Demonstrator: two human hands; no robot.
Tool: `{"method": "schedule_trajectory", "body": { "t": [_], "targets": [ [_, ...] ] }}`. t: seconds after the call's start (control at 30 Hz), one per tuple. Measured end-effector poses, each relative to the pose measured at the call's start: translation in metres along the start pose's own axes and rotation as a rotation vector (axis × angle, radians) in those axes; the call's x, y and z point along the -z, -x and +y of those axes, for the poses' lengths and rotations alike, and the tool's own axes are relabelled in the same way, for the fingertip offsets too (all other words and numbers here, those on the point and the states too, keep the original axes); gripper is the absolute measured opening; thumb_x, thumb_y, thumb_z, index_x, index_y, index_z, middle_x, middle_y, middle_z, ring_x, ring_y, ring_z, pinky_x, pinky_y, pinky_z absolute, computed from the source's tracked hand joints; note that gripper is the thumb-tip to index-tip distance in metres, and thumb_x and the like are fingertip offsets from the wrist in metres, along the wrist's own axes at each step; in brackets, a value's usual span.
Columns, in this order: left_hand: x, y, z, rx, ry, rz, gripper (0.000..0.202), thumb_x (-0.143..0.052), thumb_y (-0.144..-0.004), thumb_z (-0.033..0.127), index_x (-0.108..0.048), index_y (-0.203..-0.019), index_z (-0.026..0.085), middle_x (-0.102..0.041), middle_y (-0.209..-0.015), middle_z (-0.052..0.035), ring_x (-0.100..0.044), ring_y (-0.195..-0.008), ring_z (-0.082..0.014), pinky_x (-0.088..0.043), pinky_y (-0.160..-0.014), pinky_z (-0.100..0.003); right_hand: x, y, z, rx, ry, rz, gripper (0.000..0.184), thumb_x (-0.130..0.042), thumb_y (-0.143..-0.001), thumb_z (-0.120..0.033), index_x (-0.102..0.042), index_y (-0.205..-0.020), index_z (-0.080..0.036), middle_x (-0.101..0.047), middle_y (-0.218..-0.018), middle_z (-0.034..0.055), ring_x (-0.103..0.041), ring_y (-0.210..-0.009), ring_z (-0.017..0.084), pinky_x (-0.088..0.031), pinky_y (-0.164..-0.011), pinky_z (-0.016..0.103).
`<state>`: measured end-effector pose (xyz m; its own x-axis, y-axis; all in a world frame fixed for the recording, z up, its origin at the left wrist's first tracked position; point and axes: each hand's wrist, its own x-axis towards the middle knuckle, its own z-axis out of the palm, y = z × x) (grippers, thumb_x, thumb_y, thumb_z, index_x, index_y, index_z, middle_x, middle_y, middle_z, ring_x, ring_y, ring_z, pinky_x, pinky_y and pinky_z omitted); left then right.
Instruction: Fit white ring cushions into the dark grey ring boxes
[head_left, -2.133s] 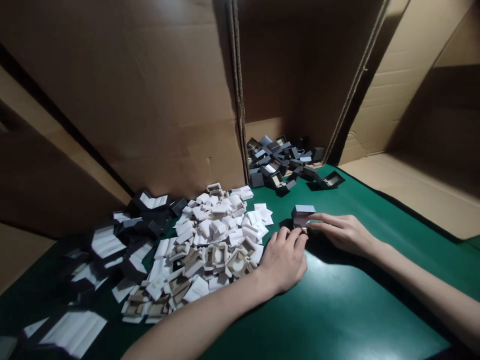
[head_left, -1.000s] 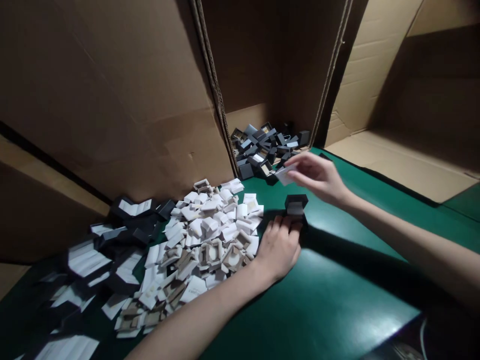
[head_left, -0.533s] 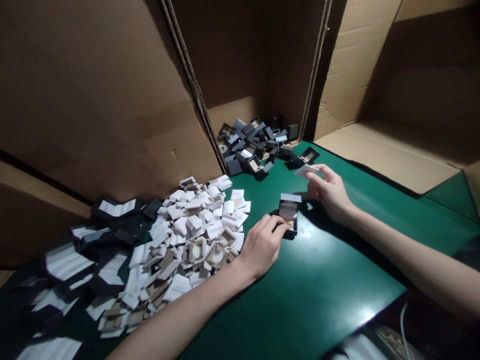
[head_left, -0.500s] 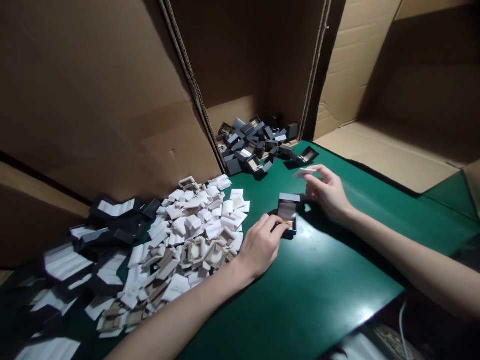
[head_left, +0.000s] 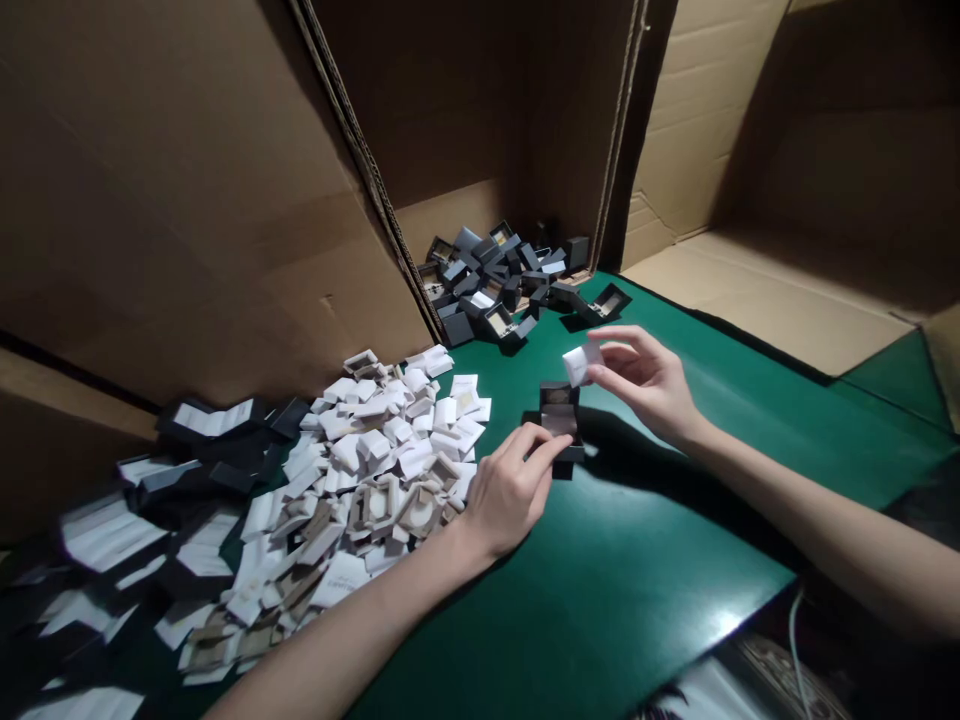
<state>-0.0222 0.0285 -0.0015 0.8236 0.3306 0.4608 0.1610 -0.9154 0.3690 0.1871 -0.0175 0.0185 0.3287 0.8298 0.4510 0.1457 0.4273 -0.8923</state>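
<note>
A small dark box (head_left: 560, 412) stands open on the green table (head_left: 637, 590), its lid tilted up at the back. My left hand (head_left: 508, 492) rests on the table with its fingers curled against the box's front left side, holding it. Just above and to the right of the box, my right hand (head_left: 651, 380) pinches a small white insert (head_left: 581, 364) between thumb and fingers. The insert hangs over the box's lid and does not touch it.
A heap of white inserts (head_left: 375, 460) lies left of my left hand. Dark open boxes with white linings (head_left: 187, 470) are piled further left. More small dark boxes (head_left: 510, 285) lie in a cardboard carton (head_left: 480, 120) at the back. Flat cardboard (head_left: 772, 310) lies at the right.
My right hand has brought the white insert left and down, closer over the open box. My left hand has stayed on the box. The camera has shifted slightly.
</note>
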Motion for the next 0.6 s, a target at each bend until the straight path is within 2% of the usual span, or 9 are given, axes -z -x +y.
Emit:
{"method": "schedule_trajectory", "body": {
  "t": [0.1,0.27,0.4,0.5,0.6],
  "targets": [
    [-0.001,-0.001,0.0,0.021,-0.003,0.042,0.034,-0.04,-0.091,0.007,-0.054,-0.121,0.016,-0.056,-0.103,-0.0082,-0.056,-0.098,-0.0174,-0.053,-0.08,-0.031,-0.001,0.001,0.0,-0.025,0.0,-0.02,0.037,-0.073,-0.076,-0.033,-0.06,-0.11,-0.024,-0.07,-0.088,0.0019,-0.066,-0.079,0.017,-0.056,-0.075,0.032],
    [-0.001,-0.001,0.001,0.022,-0.02,0.042,0.034,-0.044,-0.091,0.012,-0.052,-0.124,0.017,-0.055,-0.105,-0.0088,-0.055,-0.098,-0.0184,-0.054,-0.08,-0.032,-0.004,0.004,0.003,0.006,0.059,-0.015,0.017,-0.071,-0.077,-0.035,-0.065,-0.085,-0.021,-0.067,-0.083,0.0033,-0.065,-0.076,0.017,-0.056,-0.07,0.031],
    [-0.001,-0.001,0.0,0.004,-0.039,0.018,0.037,-0.042,-0.091,0.01,-0.05,-0.126,0.016,-0.055,-0.107,-0.01,-0.054,-0.101,-0.019,-0.054,-0.082,-0.033,-0.007,0.007,0.006,0.213,0.2,-0.07,0.01,-0.068,-0.08,-0.026,-0.062,-0.076,-0.02,-0.065,-0.079,0.0038,-0.062,-0.074,0.016,-0.053,-0.066,0.032],
    [-0.001,-0.001,0.0,-0.004,-0.042,0.01,0.038,-0.041,-0.09,0.007,-0.05,-0.126,0.016,-0.054,-0.108,-0.0101,-0.054,-0.102,-0.0192,-0.054,-0.083,-0.033,-0.011,0.009,0.008,0.361,0.369,-0.15,0.004,-0.066,-0.081,-0.021,-0.062,-0.079,-0.02,-0.066,-0.08,0.005,-0.061,-0.076,0.017,-0.05,-0.067,0.033],
    [-0.001,-0.001,0.001,-0.005,-0.042,0.009,0.039,-0.041,-0.09,0.007,-0.05,-0.126,0.016,-0.055,-0.108,-0.0095,-0.054,-0.102,-0.0191,-0.054,-0.084,-0.033,-0.015,0.009,0.011,0.443,0.458,-0.209,0.003,-0.064,-0.083,-0.019,-0.062,-0.081,-0.02,-0.067,-0.079,0.005,-0.059,-0.075,0.017,-0.05,-0.068,0.034]
  ]
}}
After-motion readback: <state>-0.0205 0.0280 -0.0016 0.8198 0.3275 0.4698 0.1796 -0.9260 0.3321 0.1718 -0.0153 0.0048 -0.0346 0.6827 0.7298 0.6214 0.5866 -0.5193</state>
